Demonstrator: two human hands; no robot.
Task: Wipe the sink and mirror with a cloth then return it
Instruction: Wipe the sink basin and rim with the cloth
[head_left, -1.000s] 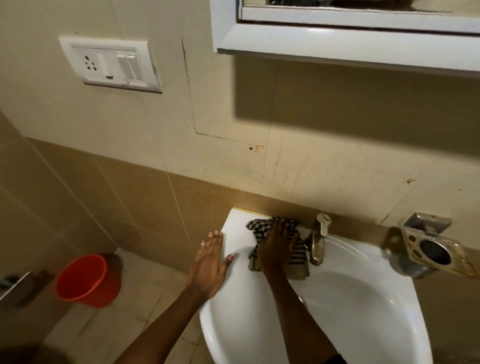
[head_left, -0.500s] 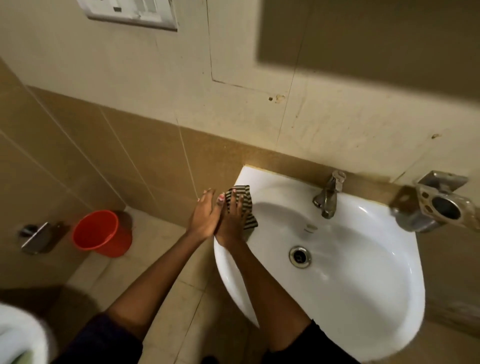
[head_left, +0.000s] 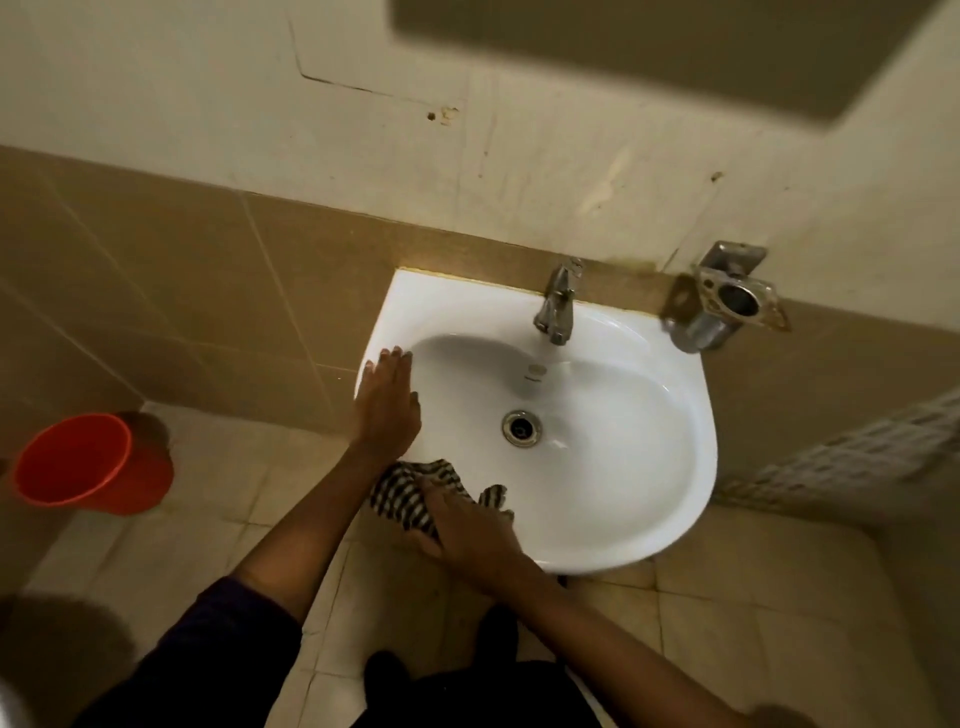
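Observation:
The white sink (head_left: 649, 467) hangs from the tiled wall, with a metal tap (head_left: 557, 306) at its back and a drain (head_left: 521, 427) in the bowl. My left hand (head_left: 387, 400) lies flat on the sink's left rim, fingers spread. A black-and-white striped cloth (head_left: 402, 493) is on the front-left rim, and my right hand (head_left: 462, 525) presses down on it and grips it. The mirror is out of view; only its shadow falls on the wall above.
A metal holder (head_left: 727, 301) is fixed to the wall right of the tap. An orange bucket (head_left: 88, 462) stands on the tiled floor at the left. A patterned tile band (head_left: 852, 457) runs along the right wall.
My right hand has slid the cloth from the back of the sink, along the left rim, to the front-left rim. The view has tilted down, so the mirror and switch plate have left the frame.

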